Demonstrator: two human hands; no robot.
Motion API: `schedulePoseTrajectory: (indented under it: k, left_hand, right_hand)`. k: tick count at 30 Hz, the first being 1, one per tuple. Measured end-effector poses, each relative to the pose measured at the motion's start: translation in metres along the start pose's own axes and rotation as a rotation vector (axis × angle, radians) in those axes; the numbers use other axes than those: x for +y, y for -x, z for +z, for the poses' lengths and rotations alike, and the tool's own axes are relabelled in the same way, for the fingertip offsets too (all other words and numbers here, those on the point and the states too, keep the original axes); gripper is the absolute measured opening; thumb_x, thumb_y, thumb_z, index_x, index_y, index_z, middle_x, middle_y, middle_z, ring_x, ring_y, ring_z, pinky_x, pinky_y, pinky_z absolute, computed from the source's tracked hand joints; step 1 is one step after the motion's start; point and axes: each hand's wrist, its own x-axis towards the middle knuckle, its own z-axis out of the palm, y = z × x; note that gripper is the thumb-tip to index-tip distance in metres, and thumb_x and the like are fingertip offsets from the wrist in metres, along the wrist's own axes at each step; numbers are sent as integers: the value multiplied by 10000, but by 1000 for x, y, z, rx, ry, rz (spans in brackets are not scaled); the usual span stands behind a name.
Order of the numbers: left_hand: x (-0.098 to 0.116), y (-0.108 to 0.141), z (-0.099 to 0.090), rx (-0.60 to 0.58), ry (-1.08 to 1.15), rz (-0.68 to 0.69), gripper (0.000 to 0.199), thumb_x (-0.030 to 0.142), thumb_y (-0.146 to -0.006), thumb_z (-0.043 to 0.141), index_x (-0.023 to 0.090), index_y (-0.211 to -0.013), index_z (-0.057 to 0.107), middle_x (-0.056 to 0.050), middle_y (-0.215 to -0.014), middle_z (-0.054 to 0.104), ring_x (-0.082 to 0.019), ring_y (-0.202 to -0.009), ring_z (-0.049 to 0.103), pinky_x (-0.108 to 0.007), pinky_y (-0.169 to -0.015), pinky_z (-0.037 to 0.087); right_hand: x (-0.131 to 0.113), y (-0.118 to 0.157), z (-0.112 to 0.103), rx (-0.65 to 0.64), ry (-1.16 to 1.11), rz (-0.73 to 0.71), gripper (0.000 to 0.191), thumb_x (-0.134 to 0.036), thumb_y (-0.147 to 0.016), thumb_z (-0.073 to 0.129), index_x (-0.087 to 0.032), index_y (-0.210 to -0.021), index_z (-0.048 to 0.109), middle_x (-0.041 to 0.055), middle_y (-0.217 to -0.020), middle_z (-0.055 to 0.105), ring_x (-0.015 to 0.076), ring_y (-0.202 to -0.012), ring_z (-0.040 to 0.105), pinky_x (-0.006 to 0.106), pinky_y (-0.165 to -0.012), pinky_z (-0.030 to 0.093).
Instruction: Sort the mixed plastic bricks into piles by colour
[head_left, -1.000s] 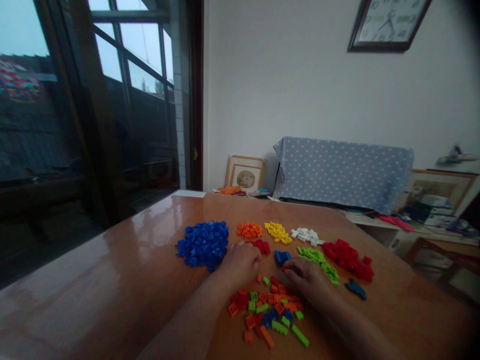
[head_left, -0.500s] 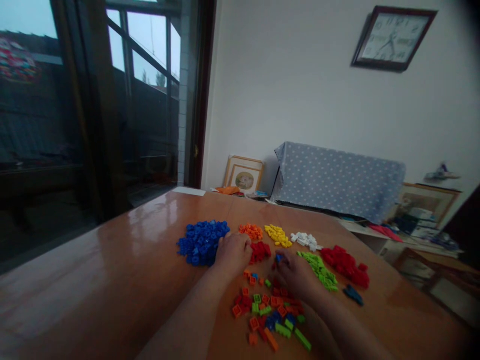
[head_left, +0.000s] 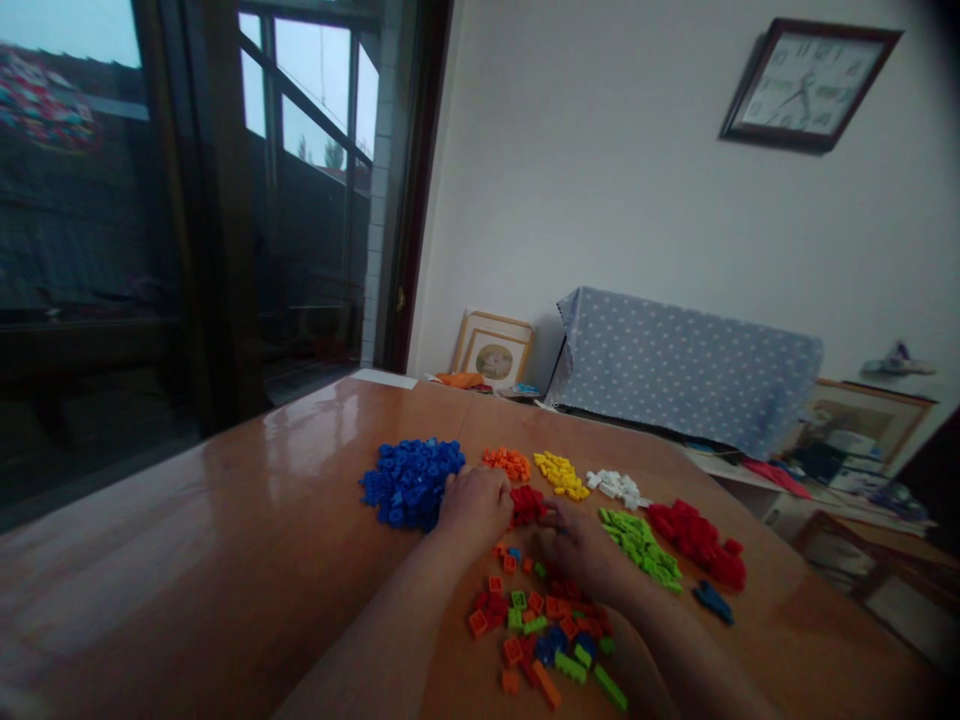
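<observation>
My left hand [head_left: 475, 508] rests between the big pile of blue toy bricks [head_left: 414, 482] and a small pile of red bricks [head_left: 528, 505]. Its fingers are curled, with the tips turned away, so whatever they hold is hidden. From the other side, my right hand [head_left: 581, 545] reaches to that red pile with its fingers apart, and no brick shows in them. Below both hands lies a mixed scatter of orange, red, green and blue bricks, including a long orange brick [head_left: 547, 685] and a light green brick [head_left: 610, 688].
Sorted along the back are orange bricks [head_left: 507, 463], yellow bricks [head_left: 560, 475] and white bricks [head_left: 616, 488]. Right of my right hand lie light green bricks [head_left: 641, 549], larger red bricks [head_left: 697, 543] and a dark blue piece [head_left: 713, 602]. The wooden table [head_left: 247, 540] extends left.
My right hand has shifted toward the small red pile and its fingers have spread. The blue brick seen at its fingertips is no longer visible there. My left hand stays beside the blue pile.
</observation>
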Motion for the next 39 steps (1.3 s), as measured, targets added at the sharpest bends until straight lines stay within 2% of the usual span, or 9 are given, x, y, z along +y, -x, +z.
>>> schedulePoseTrajectory:
  k: [2, 8, 14, 18, 22, 26, 30, 35, 39]
  left_hand:
    - [1, 1, -1, 4, 4, 0, 196, 257, -883, 468, 236, -882, 664, -47, -1011, 683, -231, -1006, 561, -351, -834, 407]
    - [2, 2, -2, -15, 2, -5, 198, 254, -884, 466, 233, -881, 663, -49, -1020, 688, -236, -1021, 560, -361, -843, 410]
    - [2, 1, -1, -22, -5, -9, 216, 268, -893, 455, 234, -882, 668, -49, -1000, 691, -241, -1011, 562, -374, -853, 415]
    - [2, 1, 0, -38, -24, -16, 223, 276, -902, 451, 232, -891, 669, -54, -1026, 692, -242, -1023, 564, -368, -856, 418]
    - [2, 1, 2, -36, -31, 7, 218, 264, -894, 452, 238, -886, 668, -52, -1005, 691, -247, -1002, 565, -377, -850, 416]
    - [1, 1, 3, -41, -28, 15, 219, 258, -885, 454, 238, -880, 672, -56, -994, 687, -244, -980, 565, -375, -848, 411]
    - [2, 0, 2, -48, -24, 10, 228, 265, -889, 453, 240, -881, 680, -60, -984, 690, -247, -984, 566, -371, -850, 413]
    - [1, 0, 2, -38, -26, 1, 226, 261, -887, 455, 237, -860, 678, -59, -987, 697, -249, -987, 568, -367, -836, 410]
    - [0, 0, 3, -27, -30, 14, 222, 262, -883, 455, 236, -858, 673, -55, -980, 698, -246, -975, 567, -360, -807, 407]
  right_hand:
    - [3, -3, 2, 35, -5, 33, 477, -183, -846, 438, -199, -1319, 490, 75, -1147, 706, 203, -977, 665, 275, -782, 466]
    - [12, -10, 6, 104, 181, 93, 301, -237, -905, 428, -194, -1178, 548, 83, -1012, 727, 208, -925, 664, 271, -742, 422]
    - [13, -11, 9, 103, 79, 40, 301, -220, -871, 438, -202, -1144, 566, 62, -1006, 729, 197, -898, 665, 261, -726, 425]
    - [10, -5, 2, 169, 84, 44, 208, -226, -840, 438, -198, -956, 608, 38, -847, 709, 188, -765, 632, 265, -656, 394]
    - [6, 6, -13, 95, 184, 59, 140, -258, -813, 481, -204, -758, 597, 4, -686, 648, 160, -648, 562, 257, -582, 304]
    - [3, 16, -21, -31, 273, 64, 230, -293, -825, 492, -194, -621, 531, -23, -564, 534, 119, -553, 470, 258, -531, 208]
    - [0, 20, -23, -136, 244, 29, 293, -298, -848, 477, -185, -580, 506, -31, -538, 485, 107, -533, 451, 252, -529, 211]
    - [-3, 18, -24, -58, 236, 26, 285, -309, -871, 445, -198, -648, 583, -21, -596, 555, 123, -572, 491, 249, -548, 247]
    - [1, 18, -22, -41, 234, 44, 276, -308, -854, 457, -191, -624, 555, -20, -590, 542, 125, -577, 505, 248, -538, 251]
